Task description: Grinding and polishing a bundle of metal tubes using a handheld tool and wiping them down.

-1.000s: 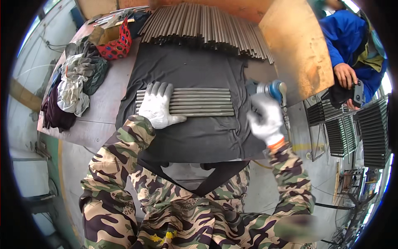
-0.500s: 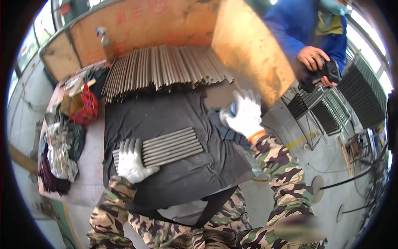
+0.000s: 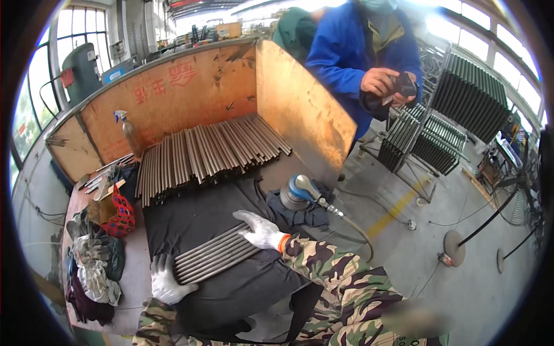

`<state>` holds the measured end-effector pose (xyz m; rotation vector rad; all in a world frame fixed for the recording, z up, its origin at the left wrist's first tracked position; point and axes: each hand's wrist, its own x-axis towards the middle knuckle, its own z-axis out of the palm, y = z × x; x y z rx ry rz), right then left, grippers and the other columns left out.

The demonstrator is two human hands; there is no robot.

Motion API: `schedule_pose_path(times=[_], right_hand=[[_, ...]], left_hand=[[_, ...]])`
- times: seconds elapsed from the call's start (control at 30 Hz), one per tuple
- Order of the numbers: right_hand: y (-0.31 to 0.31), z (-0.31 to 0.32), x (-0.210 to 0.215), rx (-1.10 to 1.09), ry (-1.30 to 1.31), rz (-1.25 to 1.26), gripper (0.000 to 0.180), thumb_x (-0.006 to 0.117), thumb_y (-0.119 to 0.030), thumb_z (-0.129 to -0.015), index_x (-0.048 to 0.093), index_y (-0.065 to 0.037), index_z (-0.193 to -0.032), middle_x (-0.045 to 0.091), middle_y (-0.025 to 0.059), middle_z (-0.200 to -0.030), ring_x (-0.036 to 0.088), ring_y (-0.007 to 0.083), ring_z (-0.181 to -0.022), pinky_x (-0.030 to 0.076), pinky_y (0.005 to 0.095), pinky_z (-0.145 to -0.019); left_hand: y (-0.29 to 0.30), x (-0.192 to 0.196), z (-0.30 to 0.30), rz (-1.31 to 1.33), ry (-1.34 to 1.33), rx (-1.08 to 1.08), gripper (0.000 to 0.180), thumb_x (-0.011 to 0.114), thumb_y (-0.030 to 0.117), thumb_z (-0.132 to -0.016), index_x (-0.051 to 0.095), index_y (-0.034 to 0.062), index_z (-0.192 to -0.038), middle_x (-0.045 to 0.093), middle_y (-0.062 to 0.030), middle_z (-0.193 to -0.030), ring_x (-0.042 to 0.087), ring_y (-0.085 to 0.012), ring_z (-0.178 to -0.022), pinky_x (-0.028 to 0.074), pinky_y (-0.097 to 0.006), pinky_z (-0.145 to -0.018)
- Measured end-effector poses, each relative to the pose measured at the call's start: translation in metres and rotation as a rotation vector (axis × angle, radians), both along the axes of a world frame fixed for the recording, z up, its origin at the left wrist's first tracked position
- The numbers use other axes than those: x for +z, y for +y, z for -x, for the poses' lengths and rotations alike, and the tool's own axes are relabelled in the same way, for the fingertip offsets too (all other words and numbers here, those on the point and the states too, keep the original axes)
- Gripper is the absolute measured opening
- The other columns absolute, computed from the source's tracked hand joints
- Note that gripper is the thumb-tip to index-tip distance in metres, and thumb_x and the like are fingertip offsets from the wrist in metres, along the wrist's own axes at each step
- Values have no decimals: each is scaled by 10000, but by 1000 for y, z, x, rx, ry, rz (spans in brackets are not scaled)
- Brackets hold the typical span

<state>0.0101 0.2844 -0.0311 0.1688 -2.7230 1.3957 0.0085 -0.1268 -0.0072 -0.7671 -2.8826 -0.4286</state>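
Observation:
A row of several grey metal rods (image 3: 214, 254) lies side by side on a black cloth (image 3: 231, 291). My left hand (image 3: 167, 281), in a white glove, rests against their left ends, fingers stretched out and thumb along the nearest rod. At the opposite ends is my gloved right hand (image 3: 262, 232), its fingers extended past the far corner and its thumb by the rod tips. Neither hand wraps round a rod. Just beyond my right hand, a round blue-and-silver air sander (image 3: 298, 192) sits on a folded dark cloth (image 3: 313, 217), its hose trailing right.
Many more rods (image 3: 202, 151) are piled at the back before a wooden partition (image 3: 219, 81). A spray bottle (image 3: 130, 135) stands at the back left. Rags (image 3: 95, 262) and a red patterned bag (image 3: 120, 213) lie left. A person in blue (image 3: 340, 52) holds a camera (image 3: 405, 85) near racks (image 3: 470, 95).
My right hand has let go of the sander and moved to the rods' right ends. My left hand has slid from on top of the rods to their left ends. The view has tilted up.

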Motion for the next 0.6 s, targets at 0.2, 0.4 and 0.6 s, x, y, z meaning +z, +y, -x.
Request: schedule_pose_path(times=[0.2, 0.4, 0.6], right_hand=[[-1, 4, -17, -26, -23, 461, 634, 634, -7, -1095, 436, -26, -1697, 458, 133, -1760, 401, 243, -1654, 390, 364, -1314], [6, 0, -16, -5, 3, 409, 603, 693, -41, -1070, 521, -50, -1647, 406, 173, -1777, 385, 279, -1664, 337, 374, -1355], [3, 4, -16, 7, 2, 256, 545, 768, -151, -1056, 601, -60, -1567, 467, 185, -1731, 405, 276, -1654, 334, 369, -1362]], left_hand=[[9, -16, 8, -79, -24, -63, 1327, 1027, 472, -533, 451, -40, -1613, 468, -295, -1644, 319, -571, -1588, 337, -632, -1320], [14, -19, 12, -124, 9, -139, 1262, 1006, 522, -553, 489, -51, -1552, 505, -286, -1573, 353, -570, -1539, 295, -684, -1296], [24, -13, 9, -89, 1, -76, 1274, 1000, 544, -553, 492, -55, -1556, 510, -284, -1570, 372, -555, -1533, 288, -675, -1300]])
